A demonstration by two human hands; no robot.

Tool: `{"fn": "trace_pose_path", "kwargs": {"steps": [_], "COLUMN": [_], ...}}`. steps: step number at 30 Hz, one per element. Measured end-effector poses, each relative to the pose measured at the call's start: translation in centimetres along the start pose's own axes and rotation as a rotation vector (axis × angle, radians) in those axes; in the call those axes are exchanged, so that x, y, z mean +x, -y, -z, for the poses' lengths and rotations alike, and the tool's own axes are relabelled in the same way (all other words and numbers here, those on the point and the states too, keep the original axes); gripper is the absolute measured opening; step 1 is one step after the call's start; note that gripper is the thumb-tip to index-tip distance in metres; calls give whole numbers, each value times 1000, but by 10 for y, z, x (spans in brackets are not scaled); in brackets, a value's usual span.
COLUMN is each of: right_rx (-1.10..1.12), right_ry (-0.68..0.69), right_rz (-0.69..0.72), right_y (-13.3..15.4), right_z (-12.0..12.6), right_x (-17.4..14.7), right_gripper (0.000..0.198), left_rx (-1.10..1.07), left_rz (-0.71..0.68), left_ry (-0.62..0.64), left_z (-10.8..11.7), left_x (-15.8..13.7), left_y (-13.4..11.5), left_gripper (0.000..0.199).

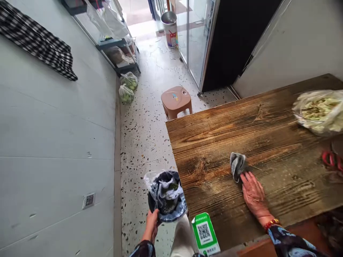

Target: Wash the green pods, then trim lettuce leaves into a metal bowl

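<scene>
My left hand (152, 222) grips the rim of a dark trash bin (171, 217) lined with a plastic bag, held against the table's left edge. Crumpled bags and some green scraps show inside the bin. On the wooden table (214, 142), my right hand (253, 194) presses down with its fingertips on a bunched grey cloth (237, 166). Thin straw-like bits lie on the wood around the cloth. A green card with a QR code (205, 233) stands at the table's near left corner.
At the table's right are a plastic bag of pale shredded vegetables (318, 107) and red-handled scissors (331, 159). A brown stool (176, 100) stands beyond the table. Bags of green vegetables (127, 89) sit by the left wall, below a shelf (118, 46). A glass cabinet (197, 39) stands further back.
</scene>
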State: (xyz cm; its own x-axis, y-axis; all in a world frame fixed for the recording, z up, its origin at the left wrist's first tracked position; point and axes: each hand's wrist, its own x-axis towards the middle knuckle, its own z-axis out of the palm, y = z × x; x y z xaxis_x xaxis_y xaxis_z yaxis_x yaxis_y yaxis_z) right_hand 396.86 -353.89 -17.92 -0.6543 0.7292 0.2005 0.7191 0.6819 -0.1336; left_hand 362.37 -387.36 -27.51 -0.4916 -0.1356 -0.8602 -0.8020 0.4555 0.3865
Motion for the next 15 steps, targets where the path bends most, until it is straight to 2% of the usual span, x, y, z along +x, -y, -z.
{"fn": "trace_pose_path", "kwargs": {"steps": [3,10,12,15], "right_rx": [-113,-120,-121,-110], "right_ry": [-21,4,10,20], "right_rz": [29,43,35,29], "right_y": [-2,-5,-5,-2], "right_z": [-14,-20,-21,-23], "right_x": [-13,-9,-9,-9], "right_gripper": [63,64,65,66], "left_rx": [-27,-40,-57,-59], "left_rz": [12,89,103,128], "left_ry": [30,94,129,201], "left_z": [-34,-117,-131,-139], "left_x": [44,158,181,197], "left_y": [6,29,35,46], "left_gripper": [27,31,32,36]}}
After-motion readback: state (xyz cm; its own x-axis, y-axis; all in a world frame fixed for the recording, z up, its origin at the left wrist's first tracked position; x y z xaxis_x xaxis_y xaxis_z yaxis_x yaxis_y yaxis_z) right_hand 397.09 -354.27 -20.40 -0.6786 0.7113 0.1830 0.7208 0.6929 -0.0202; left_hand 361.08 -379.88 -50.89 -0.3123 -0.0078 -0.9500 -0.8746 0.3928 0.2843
